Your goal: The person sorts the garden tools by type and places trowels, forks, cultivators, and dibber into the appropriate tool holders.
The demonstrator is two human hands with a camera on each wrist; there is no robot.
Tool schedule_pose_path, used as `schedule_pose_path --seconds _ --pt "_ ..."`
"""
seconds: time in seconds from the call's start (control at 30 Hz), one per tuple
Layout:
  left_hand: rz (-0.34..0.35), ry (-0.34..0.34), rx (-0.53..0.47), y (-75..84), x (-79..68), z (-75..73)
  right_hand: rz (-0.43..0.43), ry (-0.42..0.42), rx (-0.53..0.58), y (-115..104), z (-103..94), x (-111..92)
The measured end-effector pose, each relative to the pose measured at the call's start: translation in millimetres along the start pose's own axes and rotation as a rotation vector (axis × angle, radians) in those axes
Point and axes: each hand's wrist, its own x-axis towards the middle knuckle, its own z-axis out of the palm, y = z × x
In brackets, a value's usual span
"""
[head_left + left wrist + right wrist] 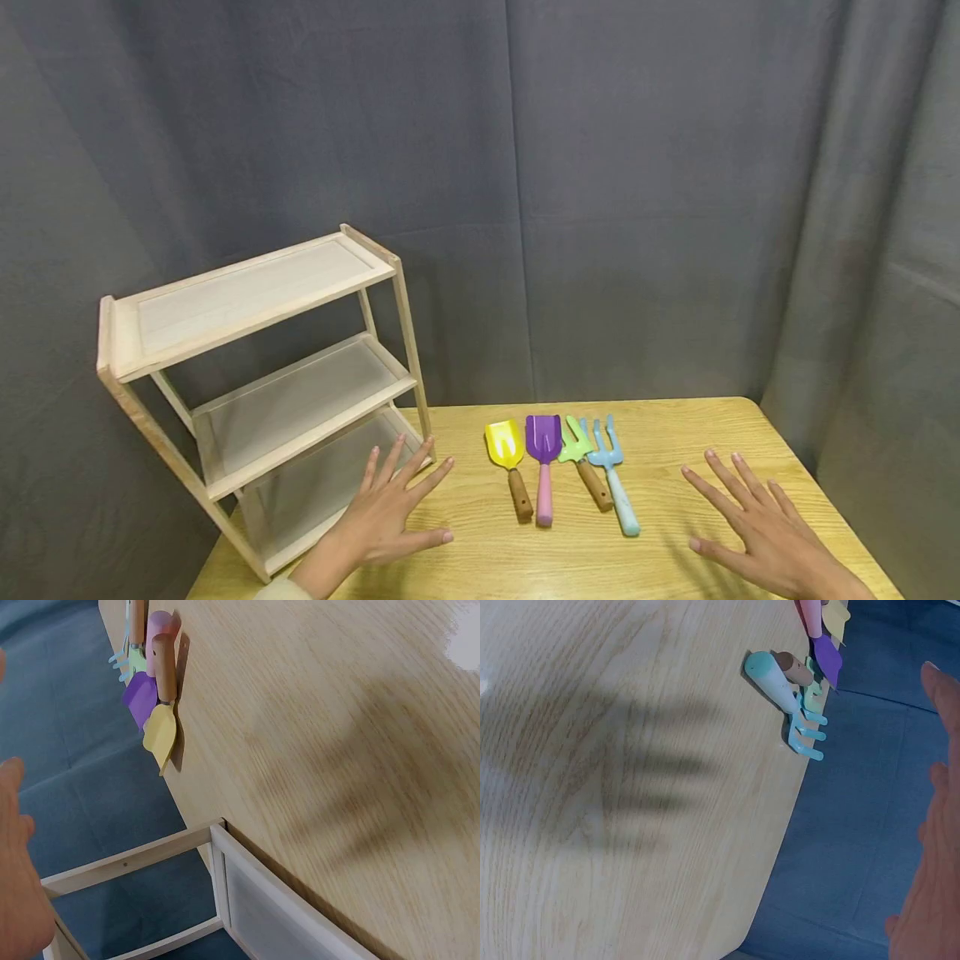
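Note:
Side by side on the wooden table lie a yellow toy shovel with a brown handle, a purple shovel with a pink handle, a green garden fork with a brown handle and a light blue garden fork. The two forks overlap slightly at their heads. My left hand hovers with fingers spread, in front of the shelf's lower right corner and left of the tools. Out to the right of the blue fork, my right hand is also spread above the table. Both hands hold nothing.
A pale wooden three-tier shelf stands at the table's left, turned at an angle. Grey curtains hang behind the table and along its sides. The hands cast soft shadows on the tabletop.

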Motion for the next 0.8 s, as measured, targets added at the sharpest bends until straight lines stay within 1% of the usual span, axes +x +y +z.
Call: schedule_pose_path --seconds 0.13,0.27,0.4,0.57,0.7,0.8 --pt "-0.003 0.004 -0.002 1.0 0.6 0.3 0.000 -0.001 -0.010 0 -2.7 0" --pt "-0.004 -0.005 -0.018 3.4 1.9 0.9 -0.013 0.025 -0.027 0 -7.3 0" --pt "-0.008 -0.014 -0.034 4.4 1.3 1.1 -0.017 0.038 -0.017 -1 -10.6 0" --pt "-0.017 0.016 -0.039 2.9 -1.4 -3.1 -0.018 0.055 0.041 -4 -10.6 2" --pt "-0.017 0.062 -0.050 1.6 -2.6 -9.2 -0.013 0.078 0.119 -8 -11.4 4" --pt "-0.013 0.109 -0.053 1.2 -4.0 -14.0 -0.001 0.101 0.166 -10 -13.1 5"
